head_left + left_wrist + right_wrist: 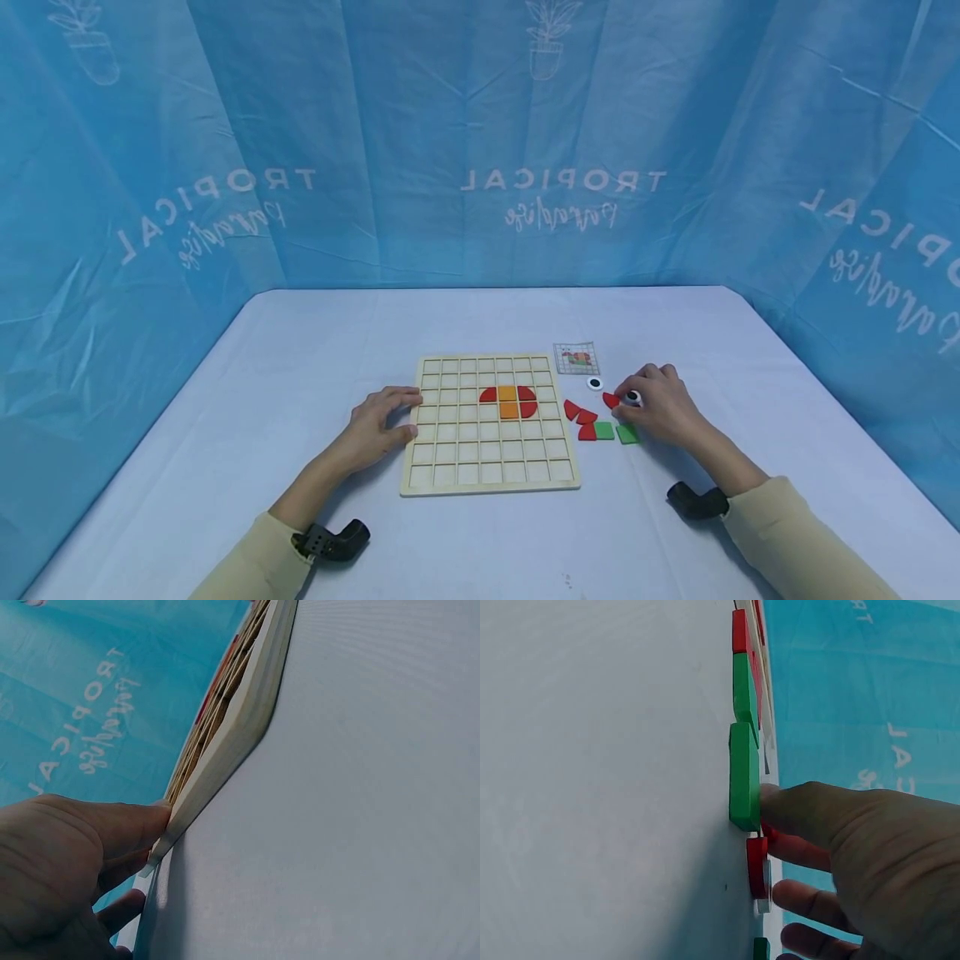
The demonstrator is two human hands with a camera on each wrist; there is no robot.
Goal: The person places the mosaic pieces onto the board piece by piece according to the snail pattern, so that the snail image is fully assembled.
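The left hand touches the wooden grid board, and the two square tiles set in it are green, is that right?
Not quite: the two square tiles set in the wooden grid board are orange, not green, as the head view shows. The left hand does touch the board's edge.

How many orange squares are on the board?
2. One orange square sits in the board between red pieces; the other orange square is in the next cell toward the person. No hand covers either.
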